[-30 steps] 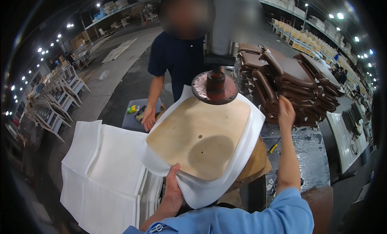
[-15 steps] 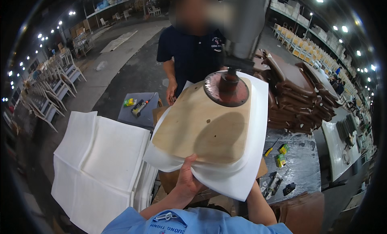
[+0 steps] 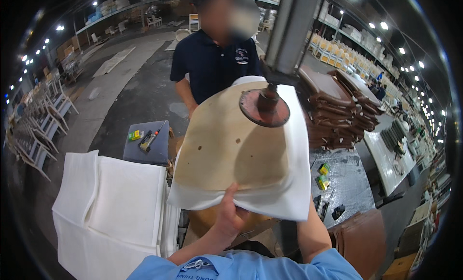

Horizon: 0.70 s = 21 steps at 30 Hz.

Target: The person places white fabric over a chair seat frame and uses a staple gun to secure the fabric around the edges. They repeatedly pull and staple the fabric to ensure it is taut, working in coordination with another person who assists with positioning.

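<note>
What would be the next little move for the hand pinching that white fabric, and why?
Probably pull the white fabric a little further up over the near edge of the wooden seat board. The left hand pinches it there, it only just laps the wood, and the round press plate sits on the board.

I am looking into a furniture factory hall. Beyond my grip, a tall stack of brown upholstered seat pads (image 3: 337, 106) rises to the right. Rows of white chair frames (image 3: 43, 120) line the concrete floor (image 3: 125, 87) far off to the left. Just left of my grip lies a pile of white foam sheets (image 3: 111, 207). Overhead, long shelves (image 3: 120, 5) and rows of ceiling lamps (image 3: 386, 31) run along.
</note>
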Each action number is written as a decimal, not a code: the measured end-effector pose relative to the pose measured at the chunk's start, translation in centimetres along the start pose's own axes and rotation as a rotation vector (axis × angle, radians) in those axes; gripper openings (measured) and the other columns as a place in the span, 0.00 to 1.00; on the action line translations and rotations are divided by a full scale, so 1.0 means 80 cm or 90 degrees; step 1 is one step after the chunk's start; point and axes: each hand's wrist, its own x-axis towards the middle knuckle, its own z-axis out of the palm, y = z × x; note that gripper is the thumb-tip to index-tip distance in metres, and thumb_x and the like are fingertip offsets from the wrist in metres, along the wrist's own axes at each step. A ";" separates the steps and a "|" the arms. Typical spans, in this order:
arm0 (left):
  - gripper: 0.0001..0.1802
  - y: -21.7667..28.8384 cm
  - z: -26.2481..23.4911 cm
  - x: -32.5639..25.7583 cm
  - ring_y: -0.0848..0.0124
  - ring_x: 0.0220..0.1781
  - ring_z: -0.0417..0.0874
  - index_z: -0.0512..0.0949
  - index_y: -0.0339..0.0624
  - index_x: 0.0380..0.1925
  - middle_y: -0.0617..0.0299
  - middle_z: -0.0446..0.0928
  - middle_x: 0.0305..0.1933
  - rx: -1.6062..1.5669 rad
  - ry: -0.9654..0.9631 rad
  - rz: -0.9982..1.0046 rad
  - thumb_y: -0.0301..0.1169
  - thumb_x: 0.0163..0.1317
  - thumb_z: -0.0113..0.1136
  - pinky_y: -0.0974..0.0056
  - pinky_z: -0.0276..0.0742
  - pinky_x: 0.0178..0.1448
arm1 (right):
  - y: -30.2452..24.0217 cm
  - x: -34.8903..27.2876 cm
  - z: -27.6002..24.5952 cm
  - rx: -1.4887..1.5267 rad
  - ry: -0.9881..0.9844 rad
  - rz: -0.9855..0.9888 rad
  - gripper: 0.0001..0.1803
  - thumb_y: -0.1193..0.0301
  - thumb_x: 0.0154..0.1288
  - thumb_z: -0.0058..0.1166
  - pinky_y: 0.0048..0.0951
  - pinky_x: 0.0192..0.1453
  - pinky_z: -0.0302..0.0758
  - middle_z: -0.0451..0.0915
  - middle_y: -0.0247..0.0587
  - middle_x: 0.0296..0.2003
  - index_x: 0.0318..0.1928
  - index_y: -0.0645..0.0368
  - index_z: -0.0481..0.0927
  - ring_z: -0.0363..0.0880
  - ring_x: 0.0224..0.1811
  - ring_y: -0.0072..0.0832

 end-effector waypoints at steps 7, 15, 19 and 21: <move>0.23 -0.031 -0.036 0.009 0.58 0.71 0.84 0.77 0.42 0.69 0.55 0.84 0.67 0.084 0.048 -0.066 0.43 0.84 0.61 0.49 0.80 0.78 | -0.024 -0.002 0.024 -0.524 0.259 0.029 0.40 0.62 0.71 0.67 0.42 0.69 0.81 0.83 0.53 0.67 0.79 0.65 0.71 0.84 0.66 0.45; 0.35 -0.016 -0.216 0.090 0.59 0.79 0.78 0.75 0.42 0.76 0.52 0.78 0.78 0.006 -0.338 -0.089 0.58 0.87 0.48 0.47 0.75 0.82 | -0.048 0.023 0.035 -0.429 0.184 -0.008 0.38 0.63 0.65 0.64 0.39 0.61 0.86 0.87 0.52 0.57 0.73 0.69 0.75 0.89 0.56 0.43; 0.35 0.037 -0.191 0.109 0.59 0.78 0.79 0.75 0.41 0.76 0.53 0.79 0.77 -0.024 -0.250 0.149 0.58 0.87 0.48 0.48 0.76 0.81 | -0.061 0.019 0.044 -0.280 0.136 0.013 0.38 0.63 0.67 0.62 0.40 0.66 0.88 0.88 0.55 0.58 0.74 0.69 0.74 0.91 0.56 0.44; 0.35 0.057 -0.156 0.103 0.59 0.77 0.79 0.75 0.41 0.76 0.53 0.79 0.77 -0.002 -0.231 0.221 0.57 0.87 0.48 0.48 0.77 0.80 | -0.106 0.018 0.008 -0.260 0.120 0.026 0.38 0.64 0.68 0.62 0.40 0.64 0.88 0.89 0.55 0.59 0.74 0.70 0.74 0.92 0.55 0.43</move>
